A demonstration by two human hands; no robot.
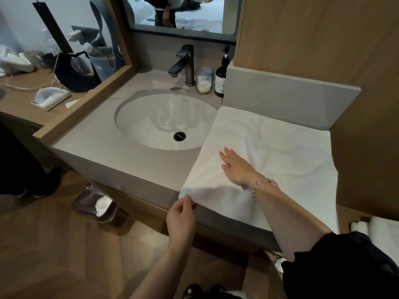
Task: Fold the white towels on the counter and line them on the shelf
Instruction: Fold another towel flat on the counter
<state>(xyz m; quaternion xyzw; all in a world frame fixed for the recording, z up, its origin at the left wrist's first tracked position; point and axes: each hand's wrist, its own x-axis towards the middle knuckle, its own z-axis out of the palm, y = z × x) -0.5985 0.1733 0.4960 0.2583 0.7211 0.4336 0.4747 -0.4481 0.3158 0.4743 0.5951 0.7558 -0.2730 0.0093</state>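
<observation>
A white towel lies spread over the right part of the grey counter, beside the sink, and hangs a little over the front edge. My left hand pinches the towel's near left corner at the counter's front edge. My right hand rests flat on the towel's middle with its fingers spread, palm down. More white towel fabric shows low at the far right, below the counter.
A white oval sink with a dark faucet fills the counter's left. A glass cup and a pump bottle stand behind the towel. A clear waste bin sits on the floor. Wooden panels rise on the right.
</observation>
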